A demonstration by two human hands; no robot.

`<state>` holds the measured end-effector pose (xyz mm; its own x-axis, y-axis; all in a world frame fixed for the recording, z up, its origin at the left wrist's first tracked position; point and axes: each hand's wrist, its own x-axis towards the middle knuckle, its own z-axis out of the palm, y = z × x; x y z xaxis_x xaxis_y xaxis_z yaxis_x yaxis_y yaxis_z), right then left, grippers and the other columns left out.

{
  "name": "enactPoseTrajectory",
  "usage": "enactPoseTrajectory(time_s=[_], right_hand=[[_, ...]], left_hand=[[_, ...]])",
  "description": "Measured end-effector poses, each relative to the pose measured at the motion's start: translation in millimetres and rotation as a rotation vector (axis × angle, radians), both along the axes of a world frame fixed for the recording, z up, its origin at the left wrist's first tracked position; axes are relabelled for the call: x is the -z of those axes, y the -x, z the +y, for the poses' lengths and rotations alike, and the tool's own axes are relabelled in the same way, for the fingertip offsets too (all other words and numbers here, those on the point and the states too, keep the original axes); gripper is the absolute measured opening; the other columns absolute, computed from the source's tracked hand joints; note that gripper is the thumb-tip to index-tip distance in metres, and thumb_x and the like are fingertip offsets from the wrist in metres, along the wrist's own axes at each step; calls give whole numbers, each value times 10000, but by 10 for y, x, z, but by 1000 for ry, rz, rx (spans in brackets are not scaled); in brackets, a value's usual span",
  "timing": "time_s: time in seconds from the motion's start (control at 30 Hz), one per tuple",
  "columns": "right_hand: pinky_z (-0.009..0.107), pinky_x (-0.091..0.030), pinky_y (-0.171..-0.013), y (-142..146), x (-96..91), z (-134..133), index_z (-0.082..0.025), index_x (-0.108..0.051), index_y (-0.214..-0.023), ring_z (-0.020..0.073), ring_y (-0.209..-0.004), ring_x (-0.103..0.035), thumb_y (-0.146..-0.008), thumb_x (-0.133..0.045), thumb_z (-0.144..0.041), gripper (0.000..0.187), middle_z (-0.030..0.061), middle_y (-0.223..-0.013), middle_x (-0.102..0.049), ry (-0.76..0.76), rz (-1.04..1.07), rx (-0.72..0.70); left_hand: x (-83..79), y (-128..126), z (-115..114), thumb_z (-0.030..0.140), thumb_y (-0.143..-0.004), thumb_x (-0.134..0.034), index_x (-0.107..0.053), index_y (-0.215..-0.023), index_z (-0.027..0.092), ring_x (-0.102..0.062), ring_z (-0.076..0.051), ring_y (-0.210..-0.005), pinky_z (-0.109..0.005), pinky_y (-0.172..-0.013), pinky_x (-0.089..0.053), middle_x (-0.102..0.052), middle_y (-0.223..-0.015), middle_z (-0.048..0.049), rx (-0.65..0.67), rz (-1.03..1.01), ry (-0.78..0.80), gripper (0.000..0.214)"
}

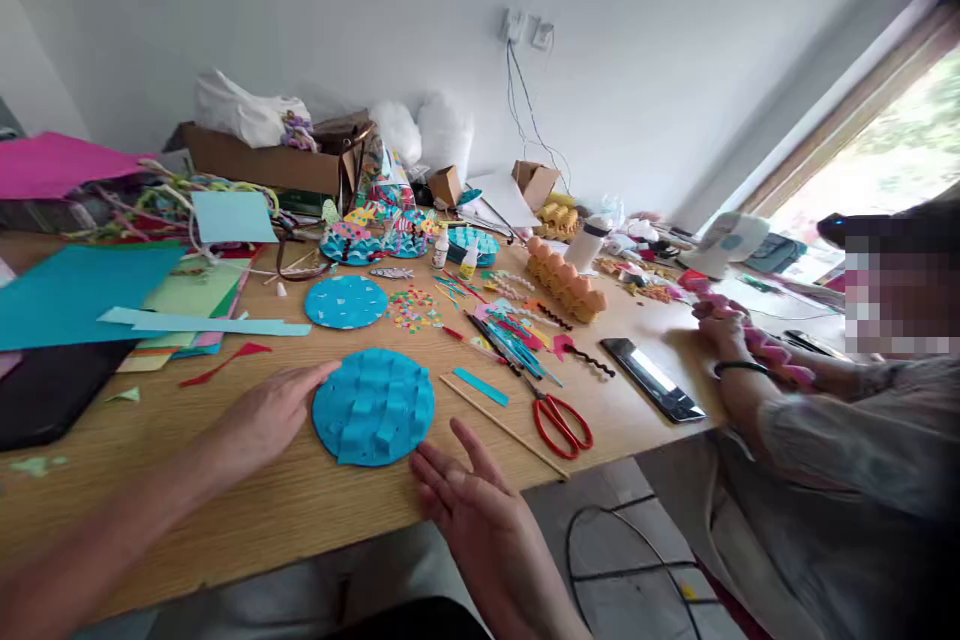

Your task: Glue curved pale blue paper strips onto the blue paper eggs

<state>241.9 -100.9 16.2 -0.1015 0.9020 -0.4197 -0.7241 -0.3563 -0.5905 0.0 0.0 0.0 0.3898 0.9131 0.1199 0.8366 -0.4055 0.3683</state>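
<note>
A round blue craft disc point(373, 408) with rows of raised, curled paper strips lies on the table in front of me. My left hand point(279, 412) is open, its outstretched fingertips at the disc's upper left edge; whether they press on it I cannot tell. My right hand point(480, 505) is open too, palm turned up and fingers spread, with the fingertips at the disc's lower right edge. Just right of the disc are a short blue paper strip point(481, 386), a thin wooden stick point(504, 425) and red-handled scissors point(561, 423).
Behind the disc lie another blue disc point(346, 302), scattered confetti point(413, 310) and small glue bottles point(469, 260). Coloured paper point(82, 295) covers the left side. A phone point(651, 380) and egg-carton pieces point(566, 282) lie right. A co-worker's hands point(724, 328) hold a pink strip.
</note>
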Motion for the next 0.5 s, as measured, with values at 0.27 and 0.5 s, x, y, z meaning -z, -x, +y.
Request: enactPoseTrajectory(time_s=[0.27,0.5], right_hand=[[296,-444,-827,-101,-9,365,-156,-287,-1371,231,-1004,-627,-574,-737,-128,915,91,-952,-687,-67,-63,28],[330,-416,-904,-125,25,287,-160,-311,-1349,242,-1064,-600,-580,-756,-167,889,114,-1018,-677,-68,-84,55]], left_hand=[[8,62,-391,100,-682,-287,-548,-1212,142,-632,-194,-948,-332,-893,-479,-689,-1004,-67,-4,-34,-59,592],[14,155,-281,156,-724,-294,-487,-1260,128,-594,-205,-1039,-344,-923,-452,-608,-1194,-84,-139,-152,-38,570]])
